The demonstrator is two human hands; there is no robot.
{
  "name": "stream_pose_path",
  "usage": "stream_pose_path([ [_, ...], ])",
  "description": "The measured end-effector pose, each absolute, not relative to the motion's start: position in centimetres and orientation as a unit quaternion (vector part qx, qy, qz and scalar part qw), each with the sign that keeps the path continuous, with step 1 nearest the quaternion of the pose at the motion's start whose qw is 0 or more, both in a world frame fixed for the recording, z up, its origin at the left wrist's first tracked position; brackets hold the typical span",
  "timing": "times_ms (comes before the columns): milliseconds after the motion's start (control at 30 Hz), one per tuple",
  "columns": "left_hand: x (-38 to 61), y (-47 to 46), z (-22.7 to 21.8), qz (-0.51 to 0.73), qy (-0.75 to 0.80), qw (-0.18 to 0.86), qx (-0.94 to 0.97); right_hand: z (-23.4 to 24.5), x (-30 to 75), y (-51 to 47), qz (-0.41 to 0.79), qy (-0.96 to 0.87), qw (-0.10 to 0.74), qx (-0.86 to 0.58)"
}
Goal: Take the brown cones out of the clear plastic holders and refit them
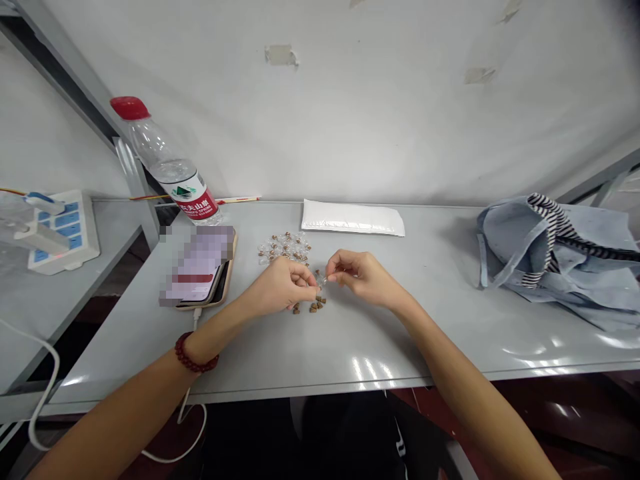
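Both hands meet over the middle of the table. My left hand [287, 287] is closed in a pinch, thumb and forefinger at a tiny clear glass bottle [322, 281]. From the other side, my right hand [363, 275] pinches at the same bottle with its fingertips. The bottle is too small to make out whether a stopper is in it. Behind my left hand lies a cluster of tiny clear bottles with corks [285, 247]. Several loose brown cork stoppers [317, 305] lie just below the fingertips, partly hidden by my left hand.
A white flat packet [353, 219] lies near the wall. At left are a phone [200, 267] with a charging cable, a red-capped water bottle [185, 183] and a power strip [65, 230]. A light blue cloth bag [565, 260] covers the right end of the grey table [300, 360].
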State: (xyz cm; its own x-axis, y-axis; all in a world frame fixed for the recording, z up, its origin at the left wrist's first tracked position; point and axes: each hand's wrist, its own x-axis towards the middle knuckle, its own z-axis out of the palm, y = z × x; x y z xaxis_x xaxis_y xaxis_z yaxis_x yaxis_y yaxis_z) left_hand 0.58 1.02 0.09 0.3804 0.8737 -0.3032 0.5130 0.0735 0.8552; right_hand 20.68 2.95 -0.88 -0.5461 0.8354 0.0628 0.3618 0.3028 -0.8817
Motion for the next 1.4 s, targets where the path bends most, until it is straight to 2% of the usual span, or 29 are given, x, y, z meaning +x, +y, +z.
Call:
stream_pose_path([
  [67,0.6,1.0,-0.5,0.167,0.509,0.474,0.699,-0.8,21.4,3.4,0.407,-0.759,0.282,-0.423],
  [233,0.6,0.9,-1.7,0.199,0.422,0.279,0.839,-1.3,23.3,4.9,0.278,-0.78,0.295,-0.477],
  [500,-1.3,2.0,-1.1,0.207,0.417,0.212,0.859,-2.3,24.1,5.7,0.2,-0.811,0.244,-0.493],
  [667,-1.3,1.8,-1.4,0.125,0.368,0.241,0.889,-2.4,24.2,5.8,0.202,-0.808,0.231,-0.503],
  [800,-1.0,1.5,-1.8,0.127,0.35,0.239,0.897,-2.5,24.2,5.7,0.189,-0.814,0.223,-0.501],
  [900,-0.9,1.6,-2.0,0.136,0.342,0.233,0.9,-2.3,23.8,5.5,0.175,-0.817,0.253,-0.488],
  [1033,-0.8,1.6,-1.5,0.198,0.347,0.227,0.888,-1.5,22.6,4.5,0.242,-0.804,0.312,-0.445],
  [1133,-0.5,1.6,-0.9,0.286,0.367,0.256,0.848,-1.0,21.2,3.5,0.337,-0.799,0.301,-0.396],
  [1267,0.0,1.3,-0.6,0.367,0.37,0.347,0.78,-0.8,19.9,2.4,0.392,-0.802,0.281,-0.351],
  [1400,0.2,1.2,-0.7,0.4,0.404,0.441,0.694,-0.8,19.6,1.9,0.374,-0.808,0.292,-0.35],
])
